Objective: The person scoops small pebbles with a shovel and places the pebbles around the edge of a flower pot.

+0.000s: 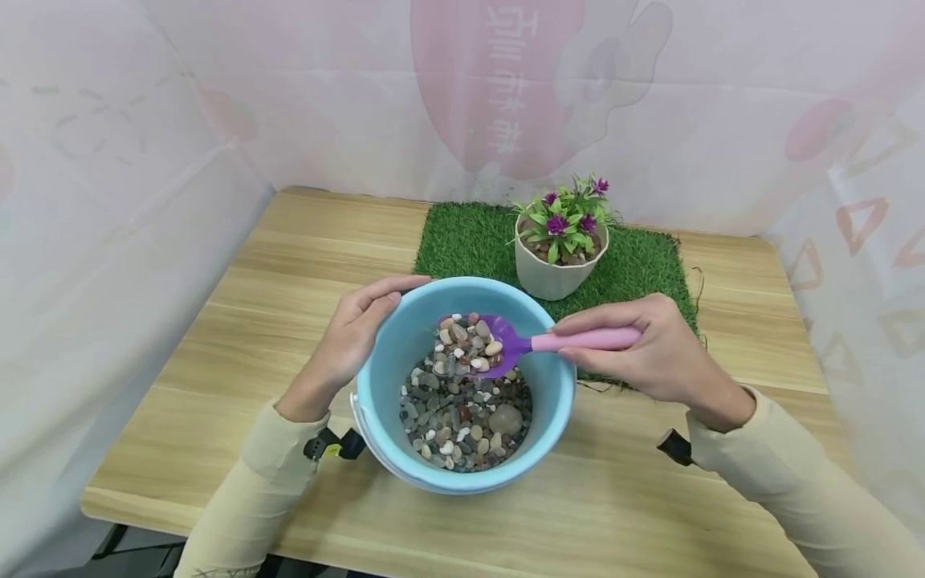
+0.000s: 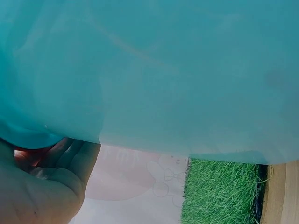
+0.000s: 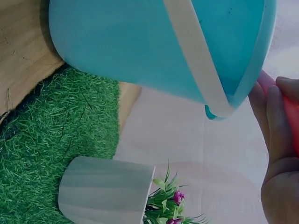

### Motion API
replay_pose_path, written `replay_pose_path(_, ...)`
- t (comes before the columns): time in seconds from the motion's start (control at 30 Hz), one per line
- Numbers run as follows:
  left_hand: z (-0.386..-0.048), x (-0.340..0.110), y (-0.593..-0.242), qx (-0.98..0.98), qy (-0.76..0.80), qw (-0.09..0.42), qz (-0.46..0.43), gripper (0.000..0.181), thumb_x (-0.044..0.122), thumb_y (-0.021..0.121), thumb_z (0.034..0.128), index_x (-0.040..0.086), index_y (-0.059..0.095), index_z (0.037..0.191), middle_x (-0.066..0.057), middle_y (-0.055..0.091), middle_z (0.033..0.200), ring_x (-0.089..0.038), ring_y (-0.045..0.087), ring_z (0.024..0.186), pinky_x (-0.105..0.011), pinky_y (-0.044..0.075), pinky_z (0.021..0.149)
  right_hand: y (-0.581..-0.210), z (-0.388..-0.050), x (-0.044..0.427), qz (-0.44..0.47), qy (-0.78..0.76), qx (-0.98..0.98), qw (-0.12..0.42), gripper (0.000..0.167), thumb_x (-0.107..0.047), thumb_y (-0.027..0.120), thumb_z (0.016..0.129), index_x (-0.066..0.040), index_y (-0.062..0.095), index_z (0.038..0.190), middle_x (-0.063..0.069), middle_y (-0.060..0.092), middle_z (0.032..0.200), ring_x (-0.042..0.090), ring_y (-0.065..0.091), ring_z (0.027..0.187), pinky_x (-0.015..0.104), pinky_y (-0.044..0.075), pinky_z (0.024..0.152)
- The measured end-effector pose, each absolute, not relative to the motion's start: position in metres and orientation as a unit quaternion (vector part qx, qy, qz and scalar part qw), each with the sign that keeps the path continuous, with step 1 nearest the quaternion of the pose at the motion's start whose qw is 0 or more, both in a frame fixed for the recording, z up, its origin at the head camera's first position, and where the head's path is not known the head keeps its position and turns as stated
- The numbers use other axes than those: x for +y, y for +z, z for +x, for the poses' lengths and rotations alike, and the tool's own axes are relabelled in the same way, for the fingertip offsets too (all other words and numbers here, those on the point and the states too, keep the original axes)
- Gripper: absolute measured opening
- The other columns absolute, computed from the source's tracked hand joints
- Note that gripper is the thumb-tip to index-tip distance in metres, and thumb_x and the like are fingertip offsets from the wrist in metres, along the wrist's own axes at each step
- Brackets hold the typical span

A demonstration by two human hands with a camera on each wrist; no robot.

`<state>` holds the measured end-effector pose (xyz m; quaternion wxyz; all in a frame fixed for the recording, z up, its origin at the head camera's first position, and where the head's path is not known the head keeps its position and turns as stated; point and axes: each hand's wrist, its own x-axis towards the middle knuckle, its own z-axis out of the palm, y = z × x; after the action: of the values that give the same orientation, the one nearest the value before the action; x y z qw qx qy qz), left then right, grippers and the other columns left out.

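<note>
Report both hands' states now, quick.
Left hand: open, resting against the round light-blue plastic bucket at its rim.
Right hand: closed, holding the purple plastic scoop, loaded with smooth mixed-colour pebbles, by its pink handle.

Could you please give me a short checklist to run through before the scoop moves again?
1. Right hand holds the scoop by its pink handle: ok.
2. Stones on the scoop are over the bucket: ok, within its rim.
3. Left hand touches the bucket: ok, at the rim.
4. White bucket handle lies clear of the opening: ok, down outside.
5. Bucket stands apart from the flowerpot: ok, the right wrist view shows a gap.
6. Load secure against spilling: cannot tell.
</note>
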<state>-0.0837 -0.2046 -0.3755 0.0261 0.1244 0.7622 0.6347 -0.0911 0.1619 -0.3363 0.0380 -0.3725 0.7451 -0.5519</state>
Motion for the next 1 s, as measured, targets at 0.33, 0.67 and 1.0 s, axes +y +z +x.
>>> replay_pose_path(0.33, -0.084, -0.206, -0.376, 0.761, 0.636, 0.026, 0.125, 0.041, 0.017, 0.038, 0.1142, 0.005, 0.062, 0.145, -0.014, 0.065, 0.147, -0.017, 0.076, 0.108, -0.041, 0.07, 0.086, -0.332, -0.092, 0.167, -0.381, -0.568, 0.729, 0.041, 0.033, 0.015, 0.081, 0.083, -0.001, 0.081, 0.111, 0.011, 0.082, 0.105, 0.021, 0.081, 0.094, 0.032, 0.068, 0.069)
replay_pose_path(0.67, -0.084, -0.205, -0.375, 0.756, 0.642, 0.029, 0.124, 0.041, 0.017, 0.038, 0.1142, 0.005, 0.062, 0.145, -0.014, 0.065, 0.147, -0.027, 0.076, 0.11, -0.047, 0.07, 0.085, -0.336, -0.09, 0.171, -0.395, -0.603, 0.693, 0.021, 0.035, 0.022, 0.078, 0.08, 0.007, 0.078, 0.111, 0.019, 0.081, 0.105, 0.023, 0.081, 0.093, 0.033, 0.068, 0.072)
replay_pose_path(1.0, -0.084, -0.204, -0.375, 0.754, 0.644, 0.032, 0.127, 0.041, 0.017, 0.038, 0.1142, 0.005, 0.062, 0.145, -0.014, 0.065, 0.147, -0.024, 0.076, 0.11, -0.045, 0.07, 0.086, -0.332, -0.084, 0.18, -0.356, -0.61, 0.707, 0.013, 0.034, 0.022, 0.078, 0.08, 0.007, 0.079, 0.11, 0.018, 0.082, 0.103, 0.022, 0.081, 0.091, 0.032, 0.068, 0.072)
